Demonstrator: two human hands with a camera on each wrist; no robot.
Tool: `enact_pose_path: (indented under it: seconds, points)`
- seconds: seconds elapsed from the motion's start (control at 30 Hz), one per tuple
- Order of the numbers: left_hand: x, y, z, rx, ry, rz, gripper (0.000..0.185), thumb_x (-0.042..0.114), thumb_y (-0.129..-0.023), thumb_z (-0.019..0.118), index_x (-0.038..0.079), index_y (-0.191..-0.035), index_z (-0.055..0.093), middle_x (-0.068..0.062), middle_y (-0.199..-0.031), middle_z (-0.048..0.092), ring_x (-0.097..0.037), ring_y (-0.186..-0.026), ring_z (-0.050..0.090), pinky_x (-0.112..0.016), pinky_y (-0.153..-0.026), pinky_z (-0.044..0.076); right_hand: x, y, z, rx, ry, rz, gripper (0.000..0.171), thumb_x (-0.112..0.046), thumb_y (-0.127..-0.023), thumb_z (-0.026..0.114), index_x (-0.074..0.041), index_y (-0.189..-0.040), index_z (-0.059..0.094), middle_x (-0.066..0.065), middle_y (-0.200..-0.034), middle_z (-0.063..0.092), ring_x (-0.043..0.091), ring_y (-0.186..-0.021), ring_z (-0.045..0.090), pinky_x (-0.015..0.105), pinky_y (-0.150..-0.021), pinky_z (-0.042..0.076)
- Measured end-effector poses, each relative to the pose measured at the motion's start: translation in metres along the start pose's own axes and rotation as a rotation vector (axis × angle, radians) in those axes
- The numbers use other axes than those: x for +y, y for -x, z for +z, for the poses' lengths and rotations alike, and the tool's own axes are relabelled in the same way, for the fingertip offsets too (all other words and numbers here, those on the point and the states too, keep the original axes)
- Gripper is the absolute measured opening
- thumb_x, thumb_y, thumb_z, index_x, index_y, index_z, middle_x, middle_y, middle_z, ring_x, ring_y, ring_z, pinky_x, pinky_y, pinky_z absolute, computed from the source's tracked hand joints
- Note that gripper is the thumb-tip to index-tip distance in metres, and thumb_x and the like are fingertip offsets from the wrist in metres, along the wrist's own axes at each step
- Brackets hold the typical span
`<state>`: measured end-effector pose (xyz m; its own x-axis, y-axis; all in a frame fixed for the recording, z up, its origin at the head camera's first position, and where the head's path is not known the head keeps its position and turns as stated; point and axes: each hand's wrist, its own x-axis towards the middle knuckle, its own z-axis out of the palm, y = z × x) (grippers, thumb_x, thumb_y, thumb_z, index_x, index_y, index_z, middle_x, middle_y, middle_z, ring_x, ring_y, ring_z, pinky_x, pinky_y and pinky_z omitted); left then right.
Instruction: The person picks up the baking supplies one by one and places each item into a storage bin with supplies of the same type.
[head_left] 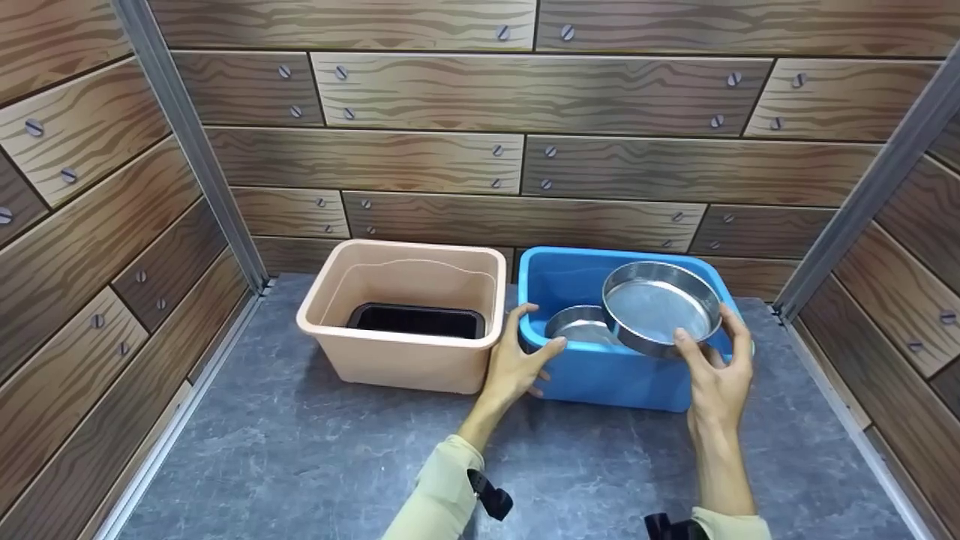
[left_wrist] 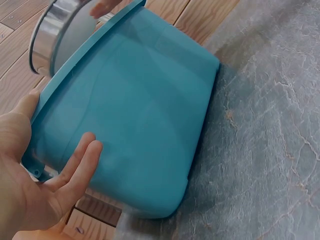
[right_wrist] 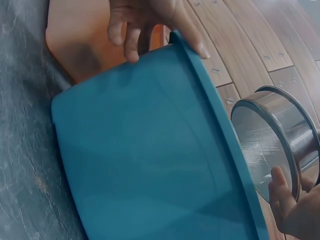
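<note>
My right hand (head_left: 716, 386) holds a round, shallow metal sieve (head_left: 660, 306) by its near right edge, thumb at the near side and fingers round the far side. The sieve is tilted over the right part of a blue bin (head_left: 607, 375), and its shiny side wall shows in the right wrist view. A second round metal piece (head_left: 581, 322) like it lies inside the bin, partly hidden by the front rim and the held sieve. At the bin's front left corner, my left hand (head_left: 516, 367) grips the rim, with two fingers against the outer wall.
Left of the blue bin stands a beige bin (head_left: 405, 358) with a black rectangular container (head_left: 420, 320) inside. Both bins rest on a grey marbled tabletop (head_left: 300, 457). Wood-patterned panels (head_left: 510, 97) and metal corner posts (head_left: 191, 135) enclose the back and sides.
</note>
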<state>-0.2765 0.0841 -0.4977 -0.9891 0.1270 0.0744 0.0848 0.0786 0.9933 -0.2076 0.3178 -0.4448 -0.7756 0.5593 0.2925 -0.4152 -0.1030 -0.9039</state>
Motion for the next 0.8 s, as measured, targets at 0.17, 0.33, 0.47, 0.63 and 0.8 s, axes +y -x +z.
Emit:
enact_pose_path:
  seconds: [0.17, 0.33, 0.47, 0.63, 0.8]
  points:
    - [-0.001, 0.000, 0.001, 0.003, -0.006, -0.002, 0.066, 0.052, -0.074, 0.080, 0.059, -0.127, 0.040, -0.014, -0.078, 0.064, -0.044, -0.062, 0.068, -0.054, -0.043, 0.055, 0.007, -0.003, 0.000, -0.010, 0.049, 0.046, 0.068, -0.007, -0.083, 0.076, -0.019, -0.143, 0.047, 0.004, -0.147, 0.035, 0.028, -0.112, 0.051, 0.016, -0.077, 0.054]
    - [-0.001, -0.001, 0.001, 0.007, 0.004, 0.007, 0.065, 0.053, -0.075, 0.079, 0.059, -0.126, 0.041, -0.014, -0.080, 0.064, -0.045, -0.061, 0.068, -0.055, -0.043, 0.054, 0.008, -0.008, 0.001, -0.006, 0.069, 0.046, 0.069, -0.008, -0.082, 0.078, -0.019, -0.142, 0.047, 0.006, -0.147, 0.036, 0.029, -0.113, 0.051, 0.016, -0.079, 0.052]
    - [-0.001, -0.001, 0.000, 0.002, 0.008, 0.008, 0.066, 0.055, -0.074, 0.079, 0.059, -0.127, 0.040, -0.014, -0.078, 0.064, -0.046, -0.063, 0.067, -0.056, -0.044, 0.054, 0.008, -0.014, 0.002, 0.002, 0.073, 0.048, 0.068, -0.009, -0.081, 0.079, -0.018, -0.141, 0.048, 0.007, -0.147, 0.037, 0.031, -0.116, 0.049, 0.016, -0.081, 0.051]
    - [-0.001, 0.000, 0.000, 0.006, 0.000, 0.008, 0.066, 0.055, -0.074, 0.079, 0.059, -0.126, 0.040, -0.013, -0.081, 0.065, -0.046, -0.062, 0.067, -0.054, -0.042, 0.054, 0.009, -0.019, 0.003, -0.002, 0.118, 0.077, 0.070, -0.012, -0.081, 0.080, -0.019, -0.142, 0.047, 0.007, -0.147, 0.037, 0.027, -0.111, 0.051, 0.016, -0.078, 0.051]
    - [-0.002, 0.001, 0.001, 0.019, -0.004, 0.017, 0.066, 0.056, -0.073, 0.079, 0.059, -0.127, 0.041, -0.015, -0.089, 0.064, -0.045, -0.061, 0.067, -0.057, -0.043, 0.054, 0.012, -0.022, 0.004, 0.003, 0.225, 0.058, 0.071, -0.020, -0.080, 0.081, -0.023, -0.143, 0.046, 0.003, -0.146, 0.037, 0.026, -0.111, 0.050, 0.018, -0.079, 0.049]
